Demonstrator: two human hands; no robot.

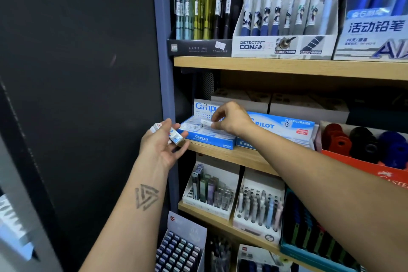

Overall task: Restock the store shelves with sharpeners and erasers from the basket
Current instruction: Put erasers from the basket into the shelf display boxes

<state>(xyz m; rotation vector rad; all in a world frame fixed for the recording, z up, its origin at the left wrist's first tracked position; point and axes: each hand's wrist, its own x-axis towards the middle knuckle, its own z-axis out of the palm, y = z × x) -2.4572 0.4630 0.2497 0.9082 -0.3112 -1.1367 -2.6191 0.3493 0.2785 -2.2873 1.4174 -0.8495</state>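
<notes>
While left hand [162, 143] grips erasers [176, 137], right hand [229, 119] pinches eraser [206, 122] over Campus box [207, 138].

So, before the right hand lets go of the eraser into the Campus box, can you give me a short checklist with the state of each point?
1. Right hand pinches a white eraser: ok.
2. Eraser is over the open Campus box, not the Pilot box: ok.
3. Free slot under the eraser: cannot tell, the hand hides it.
4. Left hand keeps more erasers ready: ok.
5. Campus box sits fully on the shelf: ok, though near its front edge.
6. Basket within reach: cannot tell, not in view.
</notes>
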